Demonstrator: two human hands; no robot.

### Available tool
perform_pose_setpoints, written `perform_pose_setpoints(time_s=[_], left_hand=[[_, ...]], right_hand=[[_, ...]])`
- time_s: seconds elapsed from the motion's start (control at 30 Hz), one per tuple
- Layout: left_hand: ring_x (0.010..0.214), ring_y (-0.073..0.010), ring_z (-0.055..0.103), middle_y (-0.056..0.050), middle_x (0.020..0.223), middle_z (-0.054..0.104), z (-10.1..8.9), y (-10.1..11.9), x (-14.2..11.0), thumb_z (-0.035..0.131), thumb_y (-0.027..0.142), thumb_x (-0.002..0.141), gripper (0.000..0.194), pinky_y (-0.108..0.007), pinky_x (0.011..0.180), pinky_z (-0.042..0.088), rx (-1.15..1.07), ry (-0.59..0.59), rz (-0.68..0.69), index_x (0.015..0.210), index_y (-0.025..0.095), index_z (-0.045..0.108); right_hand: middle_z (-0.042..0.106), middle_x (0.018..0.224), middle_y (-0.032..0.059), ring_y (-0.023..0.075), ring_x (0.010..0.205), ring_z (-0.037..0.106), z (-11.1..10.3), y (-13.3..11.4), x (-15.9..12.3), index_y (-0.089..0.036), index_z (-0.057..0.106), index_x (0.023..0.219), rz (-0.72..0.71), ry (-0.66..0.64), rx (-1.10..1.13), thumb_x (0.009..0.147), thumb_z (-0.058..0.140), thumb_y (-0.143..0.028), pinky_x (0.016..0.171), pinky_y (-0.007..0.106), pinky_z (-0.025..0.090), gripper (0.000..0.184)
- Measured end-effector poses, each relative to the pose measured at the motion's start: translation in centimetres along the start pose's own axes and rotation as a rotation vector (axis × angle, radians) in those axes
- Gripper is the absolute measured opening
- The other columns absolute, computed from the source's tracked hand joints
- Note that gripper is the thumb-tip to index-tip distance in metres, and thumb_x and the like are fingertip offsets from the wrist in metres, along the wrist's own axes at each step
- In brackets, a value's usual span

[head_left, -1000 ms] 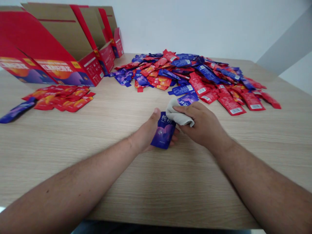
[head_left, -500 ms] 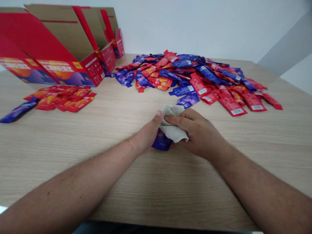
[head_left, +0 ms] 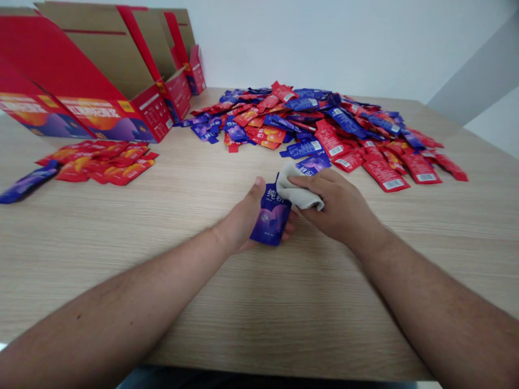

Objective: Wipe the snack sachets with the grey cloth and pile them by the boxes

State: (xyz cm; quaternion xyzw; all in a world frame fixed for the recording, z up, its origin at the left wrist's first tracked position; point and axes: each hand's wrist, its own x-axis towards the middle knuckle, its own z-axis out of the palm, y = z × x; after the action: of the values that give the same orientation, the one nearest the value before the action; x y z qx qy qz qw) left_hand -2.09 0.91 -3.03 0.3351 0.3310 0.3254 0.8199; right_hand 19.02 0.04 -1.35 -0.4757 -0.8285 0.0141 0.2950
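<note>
A blue sachet [head_left: 271, 217] is lying in the left hand [head_left: 242, 219], its long axis pointing away from the person and leaning slightly right, with the thumb gripping its face and the fingers curling beneath. The right hand [head_left: 338, 205] is closing on a cloth [head_left: 299, 189], which is hiding the sachet's top corner, while a heap of sachets [head_left: 320, 124] is lying beyond on the table [head_left: 121, 281].

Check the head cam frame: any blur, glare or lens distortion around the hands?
Head view: soft, even light, with only faint shadows by the left hand and right hand. No obvious motion blur; print on the purple sachet beside the beige cloth stays legible. Slight sheen on the sachet pile. Wide-lens stretch: forearms look oversized, wooden table edges slant.
</note>
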Motion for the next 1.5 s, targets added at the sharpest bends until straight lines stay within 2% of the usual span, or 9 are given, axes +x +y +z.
perform_pose_setpoints(time_s=[0.2,0.3,0.53,0.7,0.87,1.0,1.17,1.3,1.5], left_hand=[[0.078,-0.0232,0.078,-0.014,0.089,0.081,1.2,0.7,0.2,0.025,0.074,0.110,0.082,-0.032,0.070,0.063,-0.144,0.059,0.068,0.121,0.012,0.077],[0.089,-0.0263,0.081,-0.015,0.095,0.082,1.7,1.0,0.3,0.019,0.068,0.113,0.082,-0.035,0.078,0.065,-0.200,0.066,0.087,0.125,0.011,0.077],[0.091,-0.0276,0.080,-0.013,0.094,0.081,1.1,1.4,0.3,0.038,0.078,0.106,0.078,-0.035,0.079,0.064,-0.252,0.154,0.049,0.126,0.013,0.074],[0.093,-0.0285,0.080,-0.013,0.097,0.080,1.0,1.3,0.5,0.033,0.079,0.106,0.080,-0.037,0.080,0.064,-0.251,0.089,0.033,0.128,0.014,0.073],[0.089,-0.0281,0.078,-0.013,0.093,0.079,0.6,1.3,0.5,0.046,0.084,0.100,0.079,-0.037,0.079,0.063,-0.249,0.169,0.043,0.126,0.014,0.074],[0.087,-0.0283,0.078,-0.013,0.094,0.079,0.6,1.4,0.5,0.034,0.081,0.105,0.079,-0.039,0.077,0.063,-0.267,0.152,-0.002,0.126,0.015,0.073],[0.083,-0.0267,0.077,-0.011,0.089,0.078,0.4,1.4,0.5,0.048,0.084,0.099,0.078,-0.036,0.077,0.063,-0.250,0.189,0.021,0.123,0.014,0.074],[0.084,-0.0285,0.078,-0.011,0.091,0.079,0.4,1.3,0.6,0.036,0.083,0.103,0.080,-0.039,0.074,0.063,-0.253,0.130,-0.013,0.125,0.016,0.073],[0.090,-0.0304,0.079,-0.014,0.095,0.080,0.3,1.3,0.6,0.044,0.085,0.100,0.082,-0.039,0.079,0.063,-0.232,0.146,-0.014,0.128,0.013,0.073]], right_hand=[[0.071,0.109,0.0097,0.0245,0.092,0.068,0.1,-1.6,-0.5,-0.023,0.076,0.141,-0.172,-0.195,0.090,0.087,0.078,-0.023,0.080,0.036,0.057,0.054],[0.070,0.108,0.0093,0.0242,0.092,0.067,0.2,-2.0,-0.6,-0.024,0.075,0.142,-0.130,-0.198,0.068,0.087,0.079,-0.024,0.081,0.036,0.056,0.055],[0.070,0.109,0.0076,0.0227,0.090,0.067,0.5,-2.8,-0.8,-0.028,0.076,0.142,-0.192,-0.291,0.126,0.089,0.077,-0.025,0.080,0.034,0.055,0.053],[0.070,0.106,0.0105,0.0243,0.090,0.065,0.5,-2.4,-0.7,-0.022,0.077,0.140,-0.103,-0.177,0.039,0.088,0.078,-0.025,0.078,0.035,0.055,0.052],[0.070,0.109,0.0089,0.0236,0.090,0.067,0.3,-2.9,-0.7,-0.025,0.077,0.141,-0.202,-0.329,0.111,0.088,0.079,-0.025,0.080,0.035,0.055,0.053],[0.070,0.108,0.0110,0.0245,0.090,0.066,0.3,-3.1,-0.8,-0.023,0.077,0.142,-0.102,-0.243,0.041,0.087,0.079,-0.025,0.078,0.036,0.055,0.055],[0.071,0.108,0.0074,0.0231,0.089,0.067,0.4,-3.5,-0.9,-0.027,0.077,0.139,-0.202,-0.341,0.104,0.088,0.078,-0.025,0.079,0.034,0.055,0.051],[0.070,0.106,0.0108,0.0240,0.088,0.065,0.2,-3.2,-0.7,-0.022,0.078,0.140,-0.115,-0.233,0.038,0.088,0.077,-0.025,0.077,0.035,0.054,0.052],[0.070,0.106,0.0071,0.0229,0.088,0.066,0.1,-3.5,-0.8,-0.029,0.077,0.140,-0.178,-0.332,0.070,0.088,0.077,-0.025,0.078,0.035,0.054,0.052]])
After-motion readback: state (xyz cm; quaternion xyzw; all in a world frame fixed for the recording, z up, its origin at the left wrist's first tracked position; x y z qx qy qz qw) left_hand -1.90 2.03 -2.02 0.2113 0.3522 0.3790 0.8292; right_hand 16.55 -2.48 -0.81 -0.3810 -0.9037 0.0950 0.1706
